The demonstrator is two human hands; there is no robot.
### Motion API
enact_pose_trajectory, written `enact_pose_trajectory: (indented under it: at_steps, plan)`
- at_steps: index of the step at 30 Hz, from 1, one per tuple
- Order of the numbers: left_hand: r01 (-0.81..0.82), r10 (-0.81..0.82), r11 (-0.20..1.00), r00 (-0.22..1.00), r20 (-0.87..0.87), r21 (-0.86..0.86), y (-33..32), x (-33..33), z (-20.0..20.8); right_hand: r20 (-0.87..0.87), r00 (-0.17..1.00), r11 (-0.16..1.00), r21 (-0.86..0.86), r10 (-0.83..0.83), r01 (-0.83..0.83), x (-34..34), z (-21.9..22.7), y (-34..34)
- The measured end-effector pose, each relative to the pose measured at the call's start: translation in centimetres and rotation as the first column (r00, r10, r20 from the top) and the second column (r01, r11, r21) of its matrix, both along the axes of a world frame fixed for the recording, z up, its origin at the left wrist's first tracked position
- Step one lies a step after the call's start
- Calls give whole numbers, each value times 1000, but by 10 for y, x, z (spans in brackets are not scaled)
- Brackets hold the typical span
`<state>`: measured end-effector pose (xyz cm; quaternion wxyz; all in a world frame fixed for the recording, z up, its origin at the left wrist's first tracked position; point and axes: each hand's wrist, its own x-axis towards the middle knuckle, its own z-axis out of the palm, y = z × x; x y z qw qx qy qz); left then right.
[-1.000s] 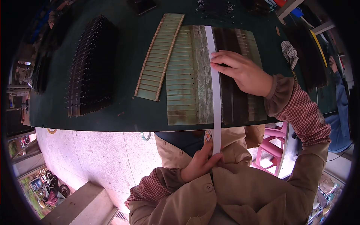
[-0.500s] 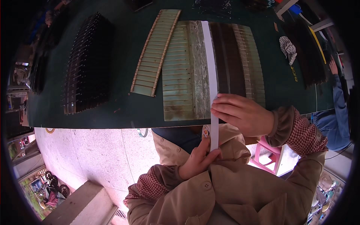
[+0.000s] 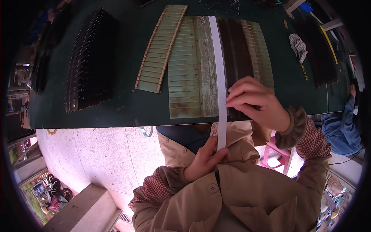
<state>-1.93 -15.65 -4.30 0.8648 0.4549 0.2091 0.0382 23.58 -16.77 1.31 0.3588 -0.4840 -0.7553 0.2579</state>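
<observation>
While my left hand (image 3: 208, 157) pinches the white strip (image 3: 219, 65), laid lengthwise over the ribbed panel (image 3: 182, 73), beyond the panel's near edge, my right hand (image 3: 263, 103), whose closure I cannot tell, should probably smooth it flat under even tension.

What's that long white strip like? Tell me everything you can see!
The white strip is long, narrow, flat and tape-like; paper or plastic, I can't tell. It runs nearly straight over the ridged board, between a mottled grey band and a dark brown band, then past the near edge of the table. The left hand grips its near end; the right hand has fingertips at the right edge, perhaps touching.
</observation>
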Motion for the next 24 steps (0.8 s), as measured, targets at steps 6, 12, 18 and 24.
enact_pose_trajectory:
  at_steps: [6,12,18,24]
  plan:
    - [-7,8,1000,1000,23,-16,0,1,-1,95,980,980,-81,-175,183,-11,8,16]
    - [-22,23,999,998,50,-27,2,1,3,152,968,979,-15,-198,203,-13,5,12]
    - [-63,63,997,998,14,39,16,5,46,99,932,937,33,-349,348,-3,8,10]
    - [-94,92,993,995,-40,-66,35,13,71,47,910,911,49,-412,410,8,2,-2]
